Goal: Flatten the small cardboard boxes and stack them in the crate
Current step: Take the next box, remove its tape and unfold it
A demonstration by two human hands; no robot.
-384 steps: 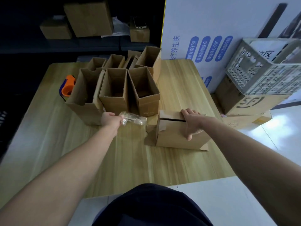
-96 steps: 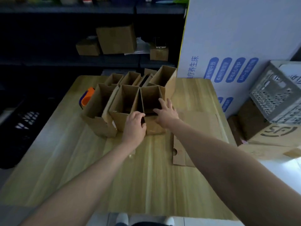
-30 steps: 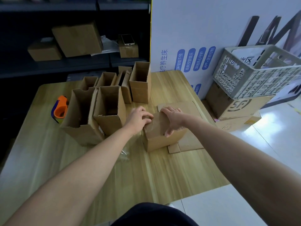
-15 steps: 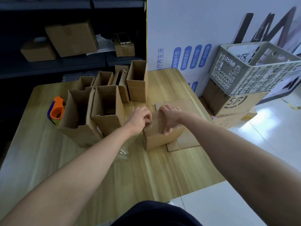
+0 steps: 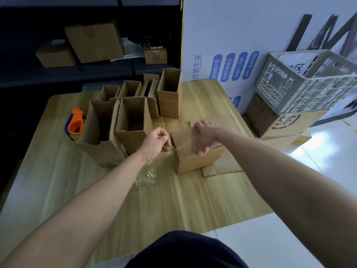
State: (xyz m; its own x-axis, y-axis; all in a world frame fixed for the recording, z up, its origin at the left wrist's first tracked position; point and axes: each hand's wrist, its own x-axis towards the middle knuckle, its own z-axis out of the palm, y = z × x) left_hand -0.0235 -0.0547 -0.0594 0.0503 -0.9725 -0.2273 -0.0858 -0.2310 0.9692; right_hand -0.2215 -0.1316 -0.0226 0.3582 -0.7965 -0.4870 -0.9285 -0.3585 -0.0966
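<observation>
Left hand (image 5: pixel 156 144) pinching tape strip (image 5: pixel 180 147); right hand (image 5: pixel 206 134) gripping box (image 5: pixel 193 161). One flattened box (image 5: pixel 229 163) done; several upright boxes (image 5: pixel 133 120) left; crate (image 5: pixel 309 89) apparently unfilled.

Closed brown box (image 5: pixel 195 153) on its side, ctr-right, atop a flattened box (image 5: pixel 228 163) — clear tape (image 5: pixel 174 148) half-peeled at its left edge. Open-topped boxes (image 5: pixel 133 120) stand upright in a cluster, left & far. Grey lattice crate (image 5: pixel 309 82) far right — tilted.
</observation>
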